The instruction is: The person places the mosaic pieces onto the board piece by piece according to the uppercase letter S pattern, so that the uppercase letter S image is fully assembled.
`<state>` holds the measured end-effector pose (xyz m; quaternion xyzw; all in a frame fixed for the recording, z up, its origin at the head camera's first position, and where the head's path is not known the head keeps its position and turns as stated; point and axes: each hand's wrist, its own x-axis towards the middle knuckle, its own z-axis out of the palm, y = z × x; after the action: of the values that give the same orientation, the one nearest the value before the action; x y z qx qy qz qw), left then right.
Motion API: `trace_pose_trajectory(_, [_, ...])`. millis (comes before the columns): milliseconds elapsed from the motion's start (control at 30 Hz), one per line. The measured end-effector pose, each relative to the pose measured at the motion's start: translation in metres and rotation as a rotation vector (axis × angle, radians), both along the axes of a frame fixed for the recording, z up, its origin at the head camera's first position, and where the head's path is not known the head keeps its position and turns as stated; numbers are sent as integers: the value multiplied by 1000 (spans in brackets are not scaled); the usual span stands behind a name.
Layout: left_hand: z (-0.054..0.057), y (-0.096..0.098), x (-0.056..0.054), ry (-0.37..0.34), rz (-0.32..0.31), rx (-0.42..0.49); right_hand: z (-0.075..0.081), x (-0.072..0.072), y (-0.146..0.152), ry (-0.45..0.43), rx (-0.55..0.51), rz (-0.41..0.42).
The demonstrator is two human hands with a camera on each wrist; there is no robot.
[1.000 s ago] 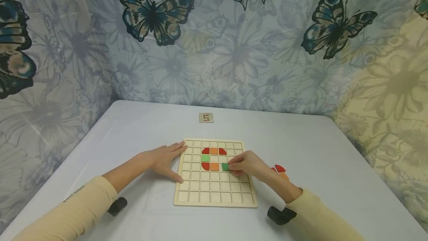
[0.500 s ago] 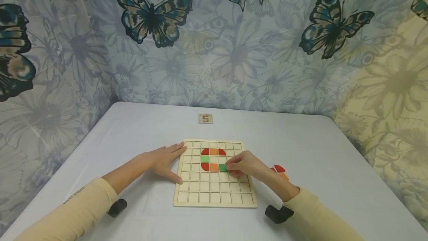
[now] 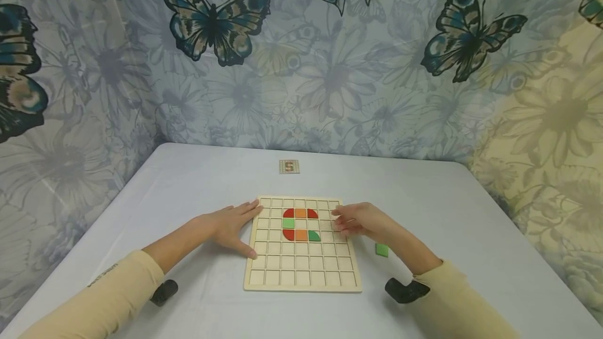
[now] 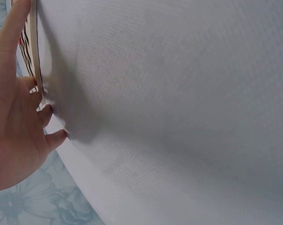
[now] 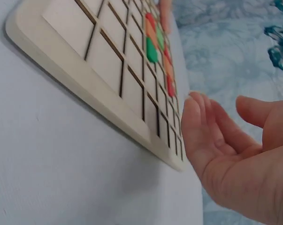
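A wooden grid board [image 3: 303, 279] lies on the white table, with coloured tiles in its upper middle cells. Red quarter-rounds, orange squares [image 3: 301, 235], a light green square [image 3: 288, 223] and a dark green quarter-round [image 3: 314, 236] sit in those cells. My left hand [image 3: 233, 226] rests along the board's left edge, fingers and thumb spread against it. Over the right edge hovers my right hand [image 3: 365, 221]; in the right wrist view its thumb and loosely bent fingers stand apart with nothing between them.
A small pattern card [image 3: 289, 167] lies beyond the board. A light green tile [image 3: 382, 249] shows beside my right forearm, which covers part of the table there. The butterfly-print wall covering [image 3: 330, 93] rises behind the table's far edge.
The dark green quarter-round has slid left into the cell beside the orange square. My right hand has let go of it and drawn back to the right. My left hand stays put.
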<state>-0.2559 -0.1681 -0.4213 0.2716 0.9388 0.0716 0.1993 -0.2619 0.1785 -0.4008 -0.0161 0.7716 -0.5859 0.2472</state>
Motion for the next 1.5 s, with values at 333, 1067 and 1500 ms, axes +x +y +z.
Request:
trace_pose_trajectory(333, [-1, -1, 0, -1, -4, 6, 5, -10, 31, -10, -173, -103])
trace_pose_trajectory(1067, [-2, -1, 0, 10, -13, 15, -5, 2, 92, -30, -196, -162])
trace_pose_trajectory(1500, [-1, -1, -1, 13, -17, 16, -10, 25, 104, -65, -220, -146])
